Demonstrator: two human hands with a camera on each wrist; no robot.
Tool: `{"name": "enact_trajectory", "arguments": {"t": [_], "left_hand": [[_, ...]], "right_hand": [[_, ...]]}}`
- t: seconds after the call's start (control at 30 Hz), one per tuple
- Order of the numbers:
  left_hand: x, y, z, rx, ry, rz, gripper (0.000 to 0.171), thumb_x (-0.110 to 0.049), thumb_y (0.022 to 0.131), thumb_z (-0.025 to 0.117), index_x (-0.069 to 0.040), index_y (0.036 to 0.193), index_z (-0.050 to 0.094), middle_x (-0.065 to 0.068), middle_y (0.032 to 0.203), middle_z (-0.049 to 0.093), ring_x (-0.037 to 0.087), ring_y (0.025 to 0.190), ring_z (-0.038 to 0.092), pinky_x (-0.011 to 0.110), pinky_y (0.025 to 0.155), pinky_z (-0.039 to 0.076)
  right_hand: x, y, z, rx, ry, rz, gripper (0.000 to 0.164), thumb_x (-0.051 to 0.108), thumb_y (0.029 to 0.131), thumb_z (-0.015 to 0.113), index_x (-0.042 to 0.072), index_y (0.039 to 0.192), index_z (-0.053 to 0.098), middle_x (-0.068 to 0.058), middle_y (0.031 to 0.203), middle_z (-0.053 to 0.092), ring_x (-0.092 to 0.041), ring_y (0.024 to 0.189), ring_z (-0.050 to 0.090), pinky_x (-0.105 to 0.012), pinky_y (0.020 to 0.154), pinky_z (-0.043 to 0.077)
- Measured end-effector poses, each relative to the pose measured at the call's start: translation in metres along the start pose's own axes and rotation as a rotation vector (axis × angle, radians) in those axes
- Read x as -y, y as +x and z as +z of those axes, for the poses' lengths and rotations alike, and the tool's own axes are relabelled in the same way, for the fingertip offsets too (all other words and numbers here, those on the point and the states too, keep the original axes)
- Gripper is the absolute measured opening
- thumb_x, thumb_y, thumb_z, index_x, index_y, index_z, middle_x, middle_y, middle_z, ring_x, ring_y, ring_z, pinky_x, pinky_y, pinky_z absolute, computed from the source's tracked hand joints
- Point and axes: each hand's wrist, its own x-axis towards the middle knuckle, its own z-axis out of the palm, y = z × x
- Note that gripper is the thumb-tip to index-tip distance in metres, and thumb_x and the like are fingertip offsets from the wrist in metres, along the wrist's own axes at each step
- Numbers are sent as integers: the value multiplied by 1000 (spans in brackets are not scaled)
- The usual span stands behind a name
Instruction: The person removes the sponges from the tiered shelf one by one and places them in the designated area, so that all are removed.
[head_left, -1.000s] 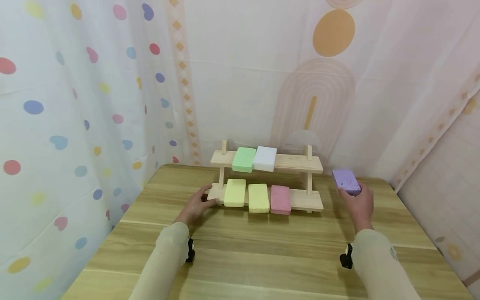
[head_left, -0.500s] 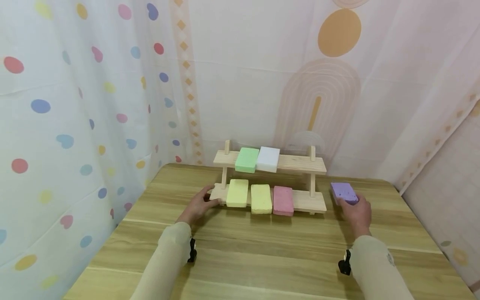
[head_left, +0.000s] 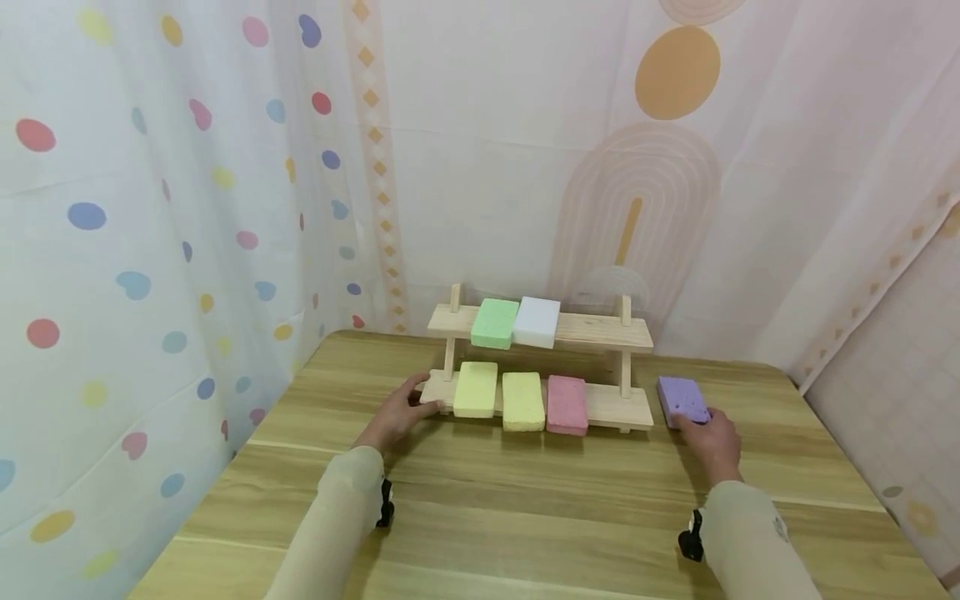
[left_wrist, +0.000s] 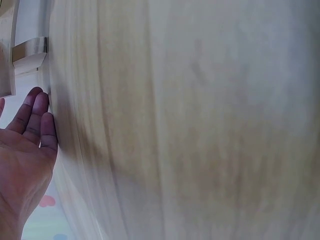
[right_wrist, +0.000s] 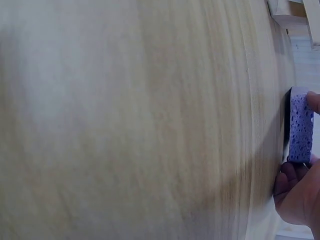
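At left wrist alone, palm (left_wrist: pixel 20 167): left hand (head_left: pixel 396 414) outstretched; right hand (head_left: pixel 714 437) pinching purple sponge (head_left: pixel 681 397).

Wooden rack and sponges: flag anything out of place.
The purple sponge, held in the right hand, is off the rack; the other five sponges lie on its shelves, some overhanging the front.

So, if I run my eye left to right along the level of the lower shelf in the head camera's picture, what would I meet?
The left hand → a yellow block → a second yellow block → a pink block → a purple block, gripped by the right hand.
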Motion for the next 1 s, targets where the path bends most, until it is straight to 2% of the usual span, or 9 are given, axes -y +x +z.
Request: {"name": "enact_trajectory", "arguments": {"t": [0.13,0.3,0.43,0.73,1.0], "left_hand": [[-1,0,1,2,18,9,74,-40,95,67,-18,156,31,23,143,46,39,133,42,57,108,33],[0,1,3,5,15,12,76,-41,94,68,-19,156,30,23,142,47,38,131,43,57,108,33],[1,0,3,0,-5,10,75,-40,95,68,-18,156,31,23,139,48,37,126,46,55,105,36],[-1,-1,1,1,-2,2,77,-42,94,68,-18,156,29,24,142,45,38,129,44,56,107,34],[-1,-2,1,6,-4,14,77,-41,94,68,-15,156,29,25,140,46,38,127,45,56,106,35]], "right_hand": [[-2,-1,-1,10,-22,-12,79,35,95,57,-22,141,28,-44,139,36,-56,125,39,-60,105,32],[-4,-2,-3,34,-10,5,89,38,96,55,-22,146,14,-46,143,26,-59,130,30,-62,109,27],[-2,-4,-8,32,0,14,91,41,96,55,-21,147,11,-47,143,26,-60,130,29,-63,109,26],[8,-5,-20,-45,-7,-29,91,44,97,57,-20,148,16,-44,144,27,-59,132,27,-62,109,24],[32,-4,-35,-103,7,-57,90,45,96,57,-17,148,20,-42,146,28,-58,133,26,-63,109,25]]}}
